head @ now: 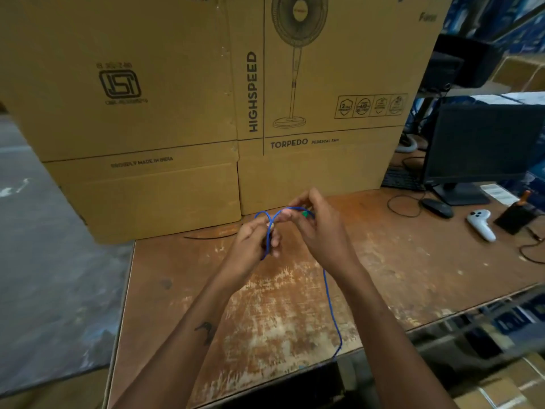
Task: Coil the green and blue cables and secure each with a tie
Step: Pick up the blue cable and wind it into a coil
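Note:
A thin blue cable (331,308) runs from my hands down across the worn wooden table (398,276) and drops over its front edge. Both hands are raised above the table's middle. My left hand (253,243) is closed around a bundle of the blue cable, with a loop rising above its fingers. My right hand (318,228) pinches the cable's upper end, where a small green piece (305,214) shows between its fingers. A thin dark tie (211,237) lies on the table near the boxes. No separate green cable is visible.
Big cardboard fan boxes (206,113) stand along the table's back. At the right are a dark monitor (483,149), a keyboard (398,179), a mouse (438,208), a white handheld controller (480,224) and a black box (514,218) with wires. The floor drops off at the left.

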The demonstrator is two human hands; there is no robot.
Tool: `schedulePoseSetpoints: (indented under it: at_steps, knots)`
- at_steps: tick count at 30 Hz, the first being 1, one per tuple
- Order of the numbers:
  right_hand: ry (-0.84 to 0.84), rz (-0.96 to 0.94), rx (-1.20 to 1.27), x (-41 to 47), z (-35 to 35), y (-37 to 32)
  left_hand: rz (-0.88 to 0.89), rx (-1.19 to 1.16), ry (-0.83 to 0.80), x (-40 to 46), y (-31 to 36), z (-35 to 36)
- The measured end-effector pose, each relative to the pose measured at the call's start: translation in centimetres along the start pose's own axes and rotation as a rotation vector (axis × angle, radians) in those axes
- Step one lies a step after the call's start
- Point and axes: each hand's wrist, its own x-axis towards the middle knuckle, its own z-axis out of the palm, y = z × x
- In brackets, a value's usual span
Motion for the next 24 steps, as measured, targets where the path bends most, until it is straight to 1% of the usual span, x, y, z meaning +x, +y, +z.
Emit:
schedulePoseSetpoints:
  at_steps: [3,6,7,9,10,11,13,15,17,19,22,24]
  knots:
    - [0.009,-0.074,0.023,1.2,0.0,1.1,-0.071,-0.146,0.031,-0.8,-0.2,0.1]
    - [-0.006,-0.063,0.118,1.6,0.3,1.2,-0.133,-0.294,-0.031,-1.8,0.3,0.7]
    - [0.006,-0.025,0.189,1.6,0.5,1.0,-0.144,-0.347,-0.045,-2.1,0.5,0.9]
    - [0.059,0.114,0.373,1.7,0.9,0.9,-0.144,-0.431,-0.058,-2.6,1.1,1.4]
    - [0.066,0.166,0.421,1.8,1.1,1.1,-0.143,-0.455,-0.05,-2.8,1.3,1.5]
    - [0.037,0.186,0.439,1.8,1.4,1.5,-0.143,-0.466,-0.038,-2.9,1.6,1.6]
    - [-0.092,0.189,0.46,1.1,2.1,2.2,-0.144,-0.454,-0.034,-3.1,2.2,1.9]
    - [-0.198,0.209,0.488,-0.3,3.1,3.6,-0.164,-0.443,-0.065,-3.2,2.8,2.2]
    - [-0.277,0.245,0.511,-2.3,4.1,5.0,-0.233,-0.507,-0.131,-3.1,3.3,1.9]
    - [-0.299,0.25,0.549,-4.3,4.8,5.8,-0.342,-0.605,-0.276,-2.9,3.5,1.3]
    - [-0.193,0.209,0.541,-5.7,5.0,5.7,-0.478,-0.619,-0.479,-2.9,3.1,0.6]
    - [-0.058,0.213,0.511,-5.6,4.6,5.7,-0.549,-0.607,-0.533,-3.4,2.4,0.8]
